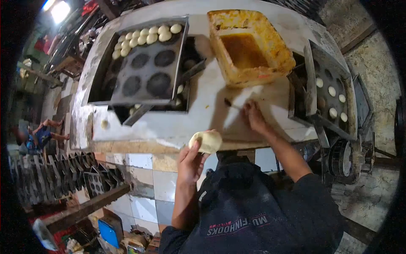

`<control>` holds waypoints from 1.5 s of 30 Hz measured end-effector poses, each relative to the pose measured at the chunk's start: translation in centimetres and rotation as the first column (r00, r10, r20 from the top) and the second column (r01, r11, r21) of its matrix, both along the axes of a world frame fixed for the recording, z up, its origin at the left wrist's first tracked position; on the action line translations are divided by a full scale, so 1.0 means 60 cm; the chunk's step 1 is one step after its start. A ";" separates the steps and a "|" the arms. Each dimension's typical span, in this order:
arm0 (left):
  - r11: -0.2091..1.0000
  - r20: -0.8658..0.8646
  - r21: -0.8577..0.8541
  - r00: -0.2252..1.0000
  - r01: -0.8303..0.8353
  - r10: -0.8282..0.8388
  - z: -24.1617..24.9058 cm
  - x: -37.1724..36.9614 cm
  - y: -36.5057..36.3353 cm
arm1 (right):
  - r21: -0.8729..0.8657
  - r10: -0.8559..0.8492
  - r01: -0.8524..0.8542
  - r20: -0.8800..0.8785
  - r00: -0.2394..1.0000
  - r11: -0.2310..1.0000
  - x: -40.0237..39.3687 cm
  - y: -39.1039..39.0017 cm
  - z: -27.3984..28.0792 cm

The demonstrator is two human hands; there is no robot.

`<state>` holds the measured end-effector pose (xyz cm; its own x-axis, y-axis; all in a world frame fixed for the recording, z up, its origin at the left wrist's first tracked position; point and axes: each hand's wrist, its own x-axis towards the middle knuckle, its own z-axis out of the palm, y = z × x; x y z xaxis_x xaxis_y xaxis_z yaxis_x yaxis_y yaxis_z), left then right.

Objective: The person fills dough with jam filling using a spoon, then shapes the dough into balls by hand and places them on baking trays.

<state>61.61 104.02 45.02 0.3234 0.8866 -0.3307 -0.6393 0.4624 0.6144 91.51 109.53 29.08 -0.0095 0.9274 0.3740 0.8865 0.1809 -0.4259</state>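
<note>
Dough [210, 142], pale, flat and round, sits clamped in the left hand [192, 163]; the right hand [253, 113] pinches a slim dark-tipped utensil [228, 102].

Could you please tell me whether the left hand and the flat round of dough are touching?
Touching: the head view shows the left hand holding the flat round of dough, its thumb over the dough's edge.

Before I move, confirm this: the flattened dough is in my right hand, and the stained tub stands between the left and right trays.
Wrong hand: the head view shows the flattened dough in your left hand. The stained tub stands between the left trays and right trays.
</note>
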 end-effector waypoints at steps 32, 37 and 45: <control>0.992 -0.006 -0.045 0.993 -0.122 0.122 -0.069 0.094 0.207 | -0.891 0.833 -0.421 -0.101 0.543 0.167 0.203 0.428 0.205; 0.993 -0.194 0.017 0.973 -0.120 0.121 -0.022 0.146 0.226 | -0.779 0.386 -0.619 -0.543 0.746 0.101 0.226 0.394 0.273; 0.997 0.069 -0.074 0.998 0.008 -0.003 0.042 0.214 0.225 | -0.314 0.435 -0.561 -0.389 0.812 0.766 0.126 0.156 0.390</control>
<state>74.45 117.55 47.57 0.3527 0.8587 -0.3719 -0.6760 0.5086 0.5333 99.09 118.86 52.49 -0.4680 0.8830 0.0359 0.5499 0.3228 -0.7703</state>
